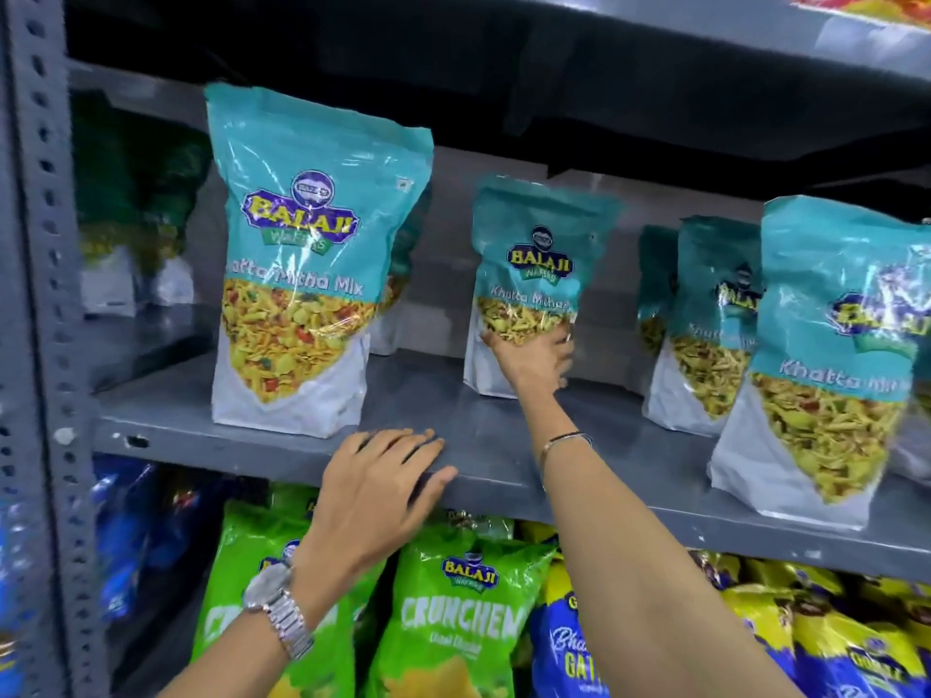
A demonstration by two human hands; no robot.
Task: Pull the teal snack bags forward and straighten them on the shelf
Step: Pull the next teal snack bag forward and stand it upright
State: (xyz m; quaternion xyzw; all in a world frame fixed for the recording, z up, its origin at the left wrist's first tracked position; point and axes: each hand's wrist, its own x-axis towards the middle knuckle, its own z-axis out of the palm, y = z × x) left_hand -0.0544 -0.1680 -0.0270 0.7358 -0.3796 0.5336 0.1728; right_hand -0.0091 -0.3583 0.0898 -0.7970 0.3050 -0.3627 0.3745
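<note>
Several teal snack bags stand on a grey metal shelf (483, 445). One tall bag (302, 254) stands upright near the shelf's front edge at the left. A second bag (534, 264) stands further back in the middle, and my right hand (534, 360) grips its lower front. At the right, another teal bag (826, 355) stands at the front edge, with more teal bags (710, 314) behind it. My left hand (383, 486) rests flat on the shelf's front edge with fingers spread, holding nothing.
A perforated grey upright (45, 294) bounds the shelf at the left. Dark green bags (126, 204) sit deep at the back left. Below hang green bags (453, 612), blue bags (569, 647) and yellow bags (806, 627). Another shelf (655, 37) runs overhead.
</note>
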